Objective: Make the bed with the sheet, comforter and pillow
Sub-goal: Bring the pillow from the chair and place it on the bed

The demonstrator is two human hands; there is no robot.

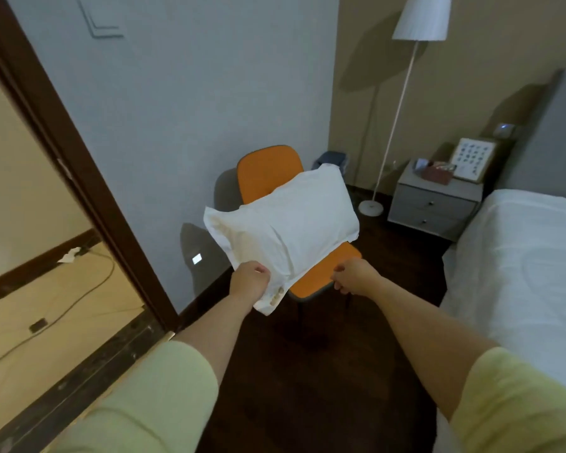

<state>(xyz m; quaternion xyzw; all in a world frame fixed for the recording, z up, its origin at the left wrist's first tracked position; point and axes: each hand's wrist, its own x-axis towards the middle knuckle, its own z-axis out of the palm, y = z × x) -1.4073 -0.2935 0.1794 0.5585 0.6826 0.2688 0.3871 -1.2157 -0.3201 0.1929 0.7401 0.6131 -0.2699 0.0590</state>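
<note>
A white pillow [288, 220] is lifted above an orange chair [268, 171], tilted with its far end higher. My left hand [249, 281] grips the pillow's near corner, where the case has yellowish stains. My right hand [350, 276] hovers over the chair seat's front edge with its fingers curled; it is just clear of the pillow and holds nothing. The bed [520, 266] stands at the right, covered in a white comforter with a grey headboard [556, 132] behind it.
A grey nightstand [435, 204] with a framed picture and a tissue box stands beside the bed. A white floor lamp [402, 103] and a small bin [332, 160] are in the corner. A dark door frame [79, 178] and cables on the floor are at the left. The floor is dark wood.
</note>
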